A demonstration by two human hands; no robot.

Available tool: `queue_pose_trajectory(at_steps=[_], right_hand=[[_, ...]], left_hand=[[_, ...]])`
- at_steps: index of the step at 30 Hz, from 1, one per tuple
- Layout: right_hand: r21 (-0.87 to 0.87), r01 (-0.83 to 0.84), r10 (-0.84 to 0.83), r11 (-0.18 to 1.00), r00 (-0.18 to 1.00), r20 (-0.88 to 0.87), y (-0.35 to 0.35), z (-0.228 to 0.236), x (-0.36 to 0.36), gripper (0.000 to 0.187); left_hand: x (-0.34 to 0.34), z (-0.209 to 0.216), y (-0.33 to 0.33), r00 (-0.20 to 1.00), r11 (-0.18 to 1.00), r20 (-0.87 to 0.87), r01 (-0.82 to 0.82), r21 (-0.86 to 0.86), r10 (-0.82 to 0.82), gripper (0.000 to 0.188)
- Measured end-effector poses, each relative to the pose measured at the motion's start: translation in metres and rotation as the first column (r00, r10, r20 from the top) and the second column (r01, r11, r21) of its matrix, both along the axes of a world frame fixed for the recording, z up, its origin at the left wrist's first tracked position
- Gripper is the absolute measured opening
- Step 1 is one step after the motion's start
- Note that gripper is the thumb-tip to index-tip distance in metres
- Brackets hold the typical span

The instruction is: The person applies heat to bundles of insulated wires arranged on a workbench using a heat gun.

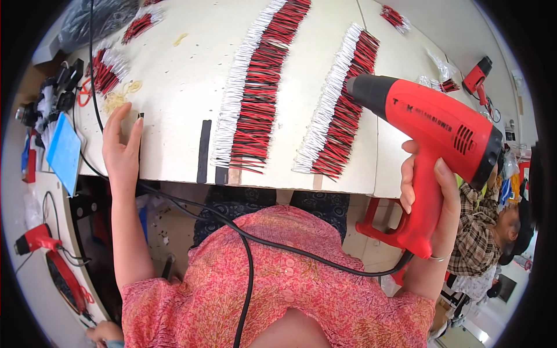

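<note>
My right hand is wrapped round the handle of a red heat gun with a black nozzle. The nozzle points left, over the upper part of the right row of red and black wires with white ends. A second, longer row of such wires lies to its left. My left hand is at the table's left part, fingers stretched and apart, holding nothing. It is nearest to a pile of yellowish rubber bands and a dark strip on the table edge.
A black cord runs from the heat gun across my lap to the left. Wire bundles lie at the far left. Other heat guns stand at both sides. A person in a plaid shirt sits at the right.
</note>
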State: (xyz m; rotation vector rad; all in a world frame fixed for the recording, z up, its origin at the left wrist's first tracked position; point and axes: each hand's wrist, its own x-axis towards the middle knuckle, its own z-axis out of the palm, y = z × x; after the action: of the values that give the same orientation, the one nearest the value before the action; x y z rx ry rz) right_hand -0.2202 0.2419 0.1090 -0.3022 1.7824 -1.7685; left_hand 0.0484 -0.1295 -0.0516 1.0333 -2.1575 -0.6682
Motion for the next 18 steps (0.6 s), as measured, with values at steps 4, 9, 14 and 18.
queue_pose_trajectory(at_steps=[4,9,14,18], right_hand=[[0.028,-0.052,0.052,0.998,0.999,0.0,-0.006,0.0,0.002,0.049],[0.01,-0.093,0.094,0.996,0.994,-0.053,-0.012,0.002,0.003,0.049],[0.035,0.014,-0.013,0.999,1.0,-0.006,-0.006,0.001,-0.008,0.049],[0.022,-0.046,0.045,0.999,0.998,0.033,-0.009,-0.001,-0.011,0.049]], left_hand=[[0.001,-0.003,-0.003,1.0,1.0,-0.016,0.015,-0.013,-0.016,0.039],[0.001,-0.002,-0.003,1.0,0.999,0.005,0.013,-0.032,-0.013,0.039],[0.0,-0.001,-0.001,1.0,0.999,0.01,0.006,-0.035,-0.006,0.039],[0.001,-0.001,-0.002,1.0,0.999,0.011,0.015,-0.037,-0.015,0.039]])
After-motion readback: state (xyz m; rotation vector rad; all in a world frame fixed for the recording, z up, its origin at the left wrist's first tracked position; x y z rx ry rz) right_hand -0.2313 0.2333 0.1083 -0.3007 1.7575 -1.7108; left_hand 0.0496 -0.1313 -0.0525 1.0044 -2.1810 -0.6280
